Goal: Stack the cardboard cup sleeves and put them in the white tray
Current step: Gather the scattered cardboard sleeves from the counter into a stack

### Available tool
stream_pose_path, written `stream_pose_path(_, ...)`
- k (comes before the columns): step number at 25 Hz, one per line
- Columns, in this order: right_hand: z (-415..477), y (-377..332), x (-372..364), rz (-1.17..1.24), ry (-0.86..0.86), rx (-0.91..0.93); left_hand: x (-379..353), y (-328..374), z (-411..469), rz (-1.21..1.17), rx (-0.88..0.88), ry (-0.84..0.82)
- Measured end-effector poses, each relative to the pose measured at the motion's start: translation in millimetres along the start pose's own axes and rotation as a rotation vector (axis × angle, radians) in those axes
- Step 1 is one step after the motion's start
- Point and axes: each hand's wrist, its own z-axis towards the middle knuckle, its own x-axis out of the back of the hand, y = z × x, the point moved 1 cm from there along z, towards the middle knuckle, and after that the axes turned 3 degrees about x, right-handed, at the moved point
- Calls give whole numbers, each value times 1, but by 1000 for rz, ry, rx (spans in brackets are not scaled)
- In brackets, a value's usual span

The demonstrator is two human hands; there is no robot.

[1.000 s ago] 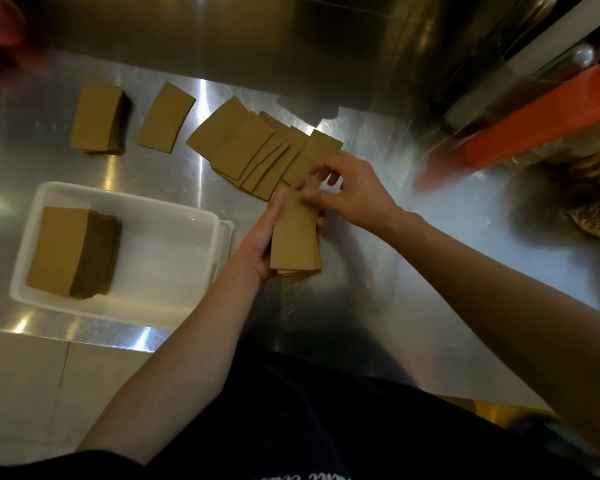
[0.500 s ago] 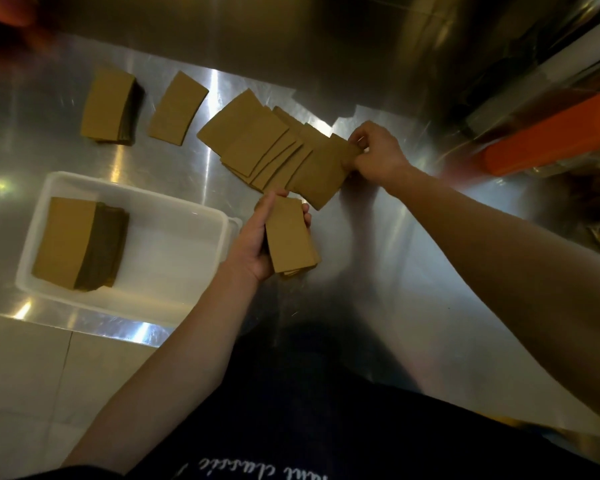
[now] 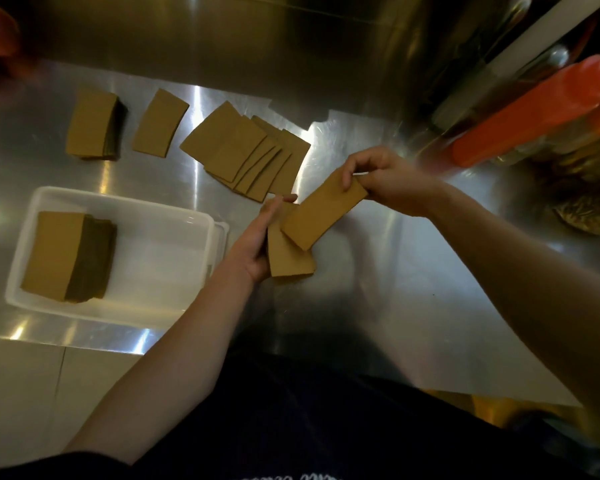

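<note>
My left hand is closed around a small stack of flat brown cardboard cup sleeves, held just above the shiny steel desk beside the white plastic tray. My right hand pinches one single brown sleeve by its far end, its near end overlapping the top of the stack at an angle. To do this well, I think I should turn the sleeve until its long edges match the stack, then slide it flush before letting go. A fanned spread of loose sleeves, one lone sleeve and a small pile wait behind; a finished stack sits in the tray.
</note>
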Motion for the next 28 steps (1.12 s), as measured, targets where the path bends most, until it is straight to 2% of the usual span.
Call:
stream_pose_path(2,3,-1,-11,-23,48,15,-6,1,-5,25,-10,-74)
stream_pose_path(5,7,-3,-19,115,195,-51,-4,1,-9,22,-68,-76)
stream_pose_path(8,5,-6,-25,196,156,-114,1,0,-12,-27,-102,-76)
stream_pose_path(12,5,-6,-33,66,92,-121,0,-3,-15,-74,-103,-96)
stream_pose_path(16,9,4,-44,-31,220,-36,2,-4,-15,-72,-113,-101)
stream_pose_path(20,15,11,-61,-386,258,83,13,-5,-7,-99,-31,-134)
stream_pose_path(23,24,6,-62,-543,208,125,24,-10,-3,-86,-68,-174)
stream_pose_path(26,51,-7,-58,-551,259,130,32,-16,-5,-183,-65,-179)
stream_pose_path(28,80,-17,-58,-543,302,74,34,-19,-6,-269,-51,-122)
